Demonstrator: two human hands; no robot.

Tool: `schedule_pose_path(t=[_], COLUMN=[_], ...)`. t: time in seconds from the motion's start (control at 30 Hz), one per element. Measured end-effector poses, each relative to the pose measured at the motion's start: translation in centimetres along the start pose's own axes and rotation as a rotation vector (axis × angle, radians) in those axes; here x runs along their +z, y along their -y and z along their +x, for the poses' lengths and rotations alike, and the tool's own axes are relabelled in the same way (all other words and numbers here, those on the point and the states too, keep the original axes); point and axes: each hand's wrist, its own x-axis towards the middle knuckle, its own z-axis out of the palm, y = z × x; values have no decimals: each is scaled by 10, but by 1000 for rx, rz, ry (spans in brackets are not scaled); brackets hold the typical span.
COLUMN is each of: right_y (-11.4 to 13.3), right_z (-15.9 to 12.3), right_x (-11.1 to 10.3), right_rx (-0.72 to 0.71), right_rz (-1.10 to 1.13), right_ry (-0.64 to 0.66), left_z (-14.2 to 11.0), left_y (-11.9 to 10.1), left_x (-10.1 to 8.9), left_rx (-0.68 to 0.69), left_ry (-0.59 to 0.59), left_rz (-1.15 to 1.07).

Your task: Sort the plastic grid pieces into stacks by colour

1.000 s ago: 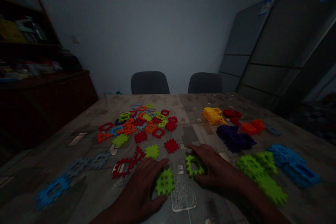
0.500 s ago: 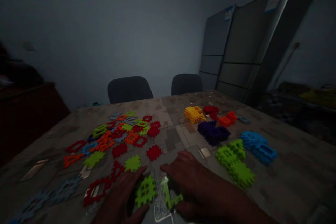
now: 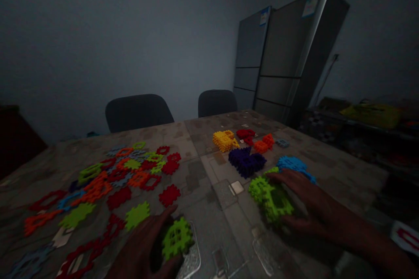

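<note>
Left hand (image 3: pixel 144 244): your thumb and fingers are curled around the edge of a green windowed tile (image 3: pixel 177 237), pinching it low over the bench (image 3: pixel 209 192).
Right hand (image 3: pixel 310 205): your thumb and fingertips grip a green open frame (image 3: pixel 269 209) by its edges, at the green stack (image 3: pixel 258 186); whether the two touch is hard to tell.
Sorted pieces: past your right hand lies a blue stack (image 3: pixel 291 164); farther left are a dark purple stack (image 3: pixel 246 163) and a yellow stack (image 3: pixel 224 140), with red pieces (image 3: pixel 245 134), orange pieces (image 3: pixel 262 146) and a grey piece (image 3: pixel 282 143) near them.
Loose pieces: a mixed spread (image 3: pixel 131 176) of red, orange, green, blue and grey shapes covers your left side.
Beyond the bench: you face two dark chairs (image 3: pixel 139 112), with tall grey cabinets (image 3: pixel 278 56) to their right.
</note>
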Motion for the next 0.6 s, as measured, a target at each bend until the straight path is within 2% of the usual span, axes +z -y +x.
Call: schedule_pose_path(t=[0.13, 0.23, 0.33, 0.43, 0.6], right_y=[-33, -51, -65, -75, -85], right_z=[-16, -28, -37, -41, -39], right_x=[-10, -10, -7, -2, 8], right_rx=[88, 101, 97, 107, 112], right_rz=[-83, -122, -141, -135, -61], right_ry=[-138, -182, -187, -140, -41], left_z=[44, 81, 112, 130, 145], left_y=[-51, -94, -129, -150, -164], left_x=[9, 23, 39, 54, 69], left_rx=[26, 16, 33, 59, 77], left_ry=[42, 158, 224, 276, 312], left_rz=[-152, -269, -313, -292, -205])
